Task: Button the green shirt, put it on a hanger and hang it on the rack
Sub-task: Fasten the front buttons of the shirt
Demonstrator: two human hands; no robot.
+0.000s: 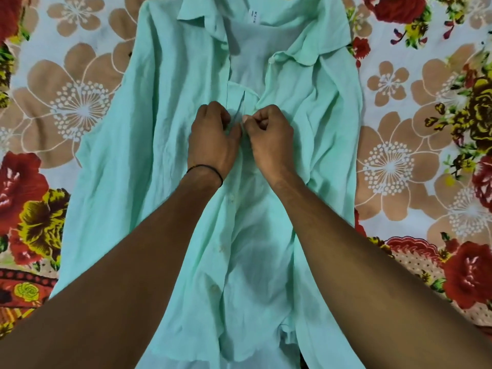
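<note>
Creased green shirt (165,134), hands (213,141) (270,138) seemingly pinching placket

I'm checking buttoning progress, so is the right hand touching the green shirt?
Touching. The head view shows the right hand pinching the front edge of the green shirt at mid-chest, with the left hand holding the opposite edge.

A floral bedsheet (399,107) carries the spread green shirt (165,129).

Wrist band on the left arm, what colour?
Black, plain: the thin cord band at the wrist of the left hand; head view shows it best.
</note>
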